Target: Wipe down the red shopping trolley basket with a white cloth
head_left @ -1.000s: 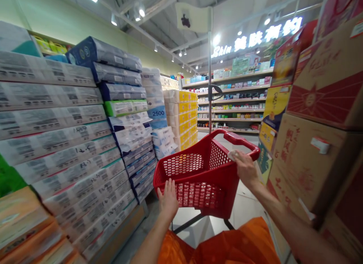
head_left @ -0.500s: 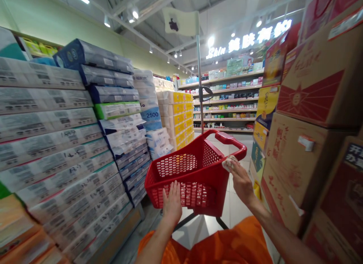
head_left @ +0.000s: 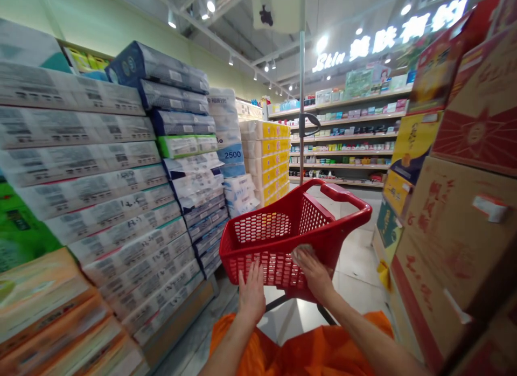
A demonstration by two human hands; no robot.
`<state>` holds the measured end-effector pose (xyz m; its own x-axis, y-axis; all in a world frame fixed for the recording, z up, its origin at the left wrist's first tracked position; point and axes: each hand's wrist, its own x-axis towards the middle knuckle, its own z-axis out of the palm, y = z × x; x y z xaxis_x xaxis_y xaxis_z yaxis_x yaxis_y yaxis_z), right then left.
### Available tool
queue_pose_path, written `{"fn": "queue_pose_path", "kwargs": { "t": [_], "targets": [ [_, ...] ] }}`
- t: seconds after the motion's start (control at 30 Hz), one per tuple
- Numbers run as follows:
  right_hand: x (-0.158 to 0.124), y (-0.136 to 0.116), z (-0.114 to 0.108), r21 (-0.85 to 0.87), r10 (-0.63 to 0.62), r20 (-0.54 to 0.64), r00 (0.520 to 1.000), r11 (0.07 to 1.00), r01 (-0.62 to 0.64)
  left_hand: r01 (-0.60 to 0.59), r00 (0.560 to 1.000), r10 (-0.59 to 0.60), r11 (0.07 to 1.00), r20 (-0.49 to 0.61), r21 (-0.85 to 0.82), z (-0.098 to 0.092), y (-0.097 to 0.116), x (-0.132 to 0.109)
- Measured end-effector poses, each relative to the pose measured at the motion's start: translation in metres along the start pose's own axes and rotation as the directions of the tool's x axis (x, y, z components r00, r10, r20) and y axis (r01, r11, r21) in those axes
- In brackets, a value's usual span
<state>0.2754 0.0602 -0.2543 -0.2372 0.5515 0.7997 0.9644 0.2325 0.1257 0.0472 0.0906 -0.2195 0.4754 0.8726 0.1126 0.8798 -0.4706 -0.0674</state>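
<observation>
A red plastic shopping cart (head_left: 278,246) stands sideways before me, with its handle to the right. Against the perforated side, near the rim, my right hand (head_left: 315,271) presses a pale, crumpled cloth (head_left: 304,252) under its fingers. Lower on the same side, toward the left end, my left hand (head_left: 252,295) lies with its fingers stretched out and apart, holding nothing. Whether its fingertips touch the plastic or hover just off it is hard to see. A grey pole (head_left: 302,101) with a pale flag rises from behind the cart.
Tall stacks of wrapped tissue packs (head_left: 109,176) line the left side. Cardboard cartons (head_left: 464,225) are piled close on the right. Shelves of small goods (head_left: 343,128) stand behind the cart. Pale floor tiles (head_left: 355,257) show between cart and cartons.
My right hand has moved with the cloth from the handle end leftward and down onto the cart's side. The left hand stays at the side panel. The view has shifted slightly left.
</observation>
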Motion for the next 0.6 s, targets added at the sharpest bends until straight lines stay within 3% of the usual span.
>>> {"fn": "queue_pose_path", "kwargs": {
  "t": [0.07,0.13,0.27,0.33,0.47,0.53,0.6],
  "targets": [
    [-0.009,-0.019,0.016,0.058,-0.108,0.065,0.992,0.993,0.105,0.031,1.000,-0.031,0.999,0.003,-0.006,0.007,-0.012,-0.005],
    [-0.001,-0.042,0.026,0.116,-0.162,0.104,0.981,0.982,0.150,0.090,0.996,-0.090,0.996,-0.005,0.005,0.014,-0.026,-0.008],
    [0.060,-0.090,0.044,0.172,-0.177,0.033,0.984,0.970,0.169,0.210,0.978,-0.210,0.977,-0.019,0.044,0.022,-0.056,-0.015],
    [0.077,-0.112,0.060,0.198,-0.224,0.003,0.975,0.956,0.219,0.244,0.970,-0.243,0.968,-0.013,0.058,0.026,-0.069,-0.021],
    [0.054,-0.141,0.095,0.251,-0.240,0.089,0.967,0.945,0.212,0.275,0.961,-0.275,0.959,-0.016,0.069,0.041,-0.092,-0.038],
    [0.049,-0.149,0.100,0.277,-0.288,0.123,0.950,0.929,0.246,0.288,0.958,-0.288,0.955,-0.015,0.075,0.048,-0.100,-0.043],
    [0.061,-0.154,0.096,0.292,-0.370,0.103,0.923,0.899,0.328,0.304,0.953,-0.304,0.949,-0.014,0.086,0.053,-0.103,-0.043]
  ]
}}
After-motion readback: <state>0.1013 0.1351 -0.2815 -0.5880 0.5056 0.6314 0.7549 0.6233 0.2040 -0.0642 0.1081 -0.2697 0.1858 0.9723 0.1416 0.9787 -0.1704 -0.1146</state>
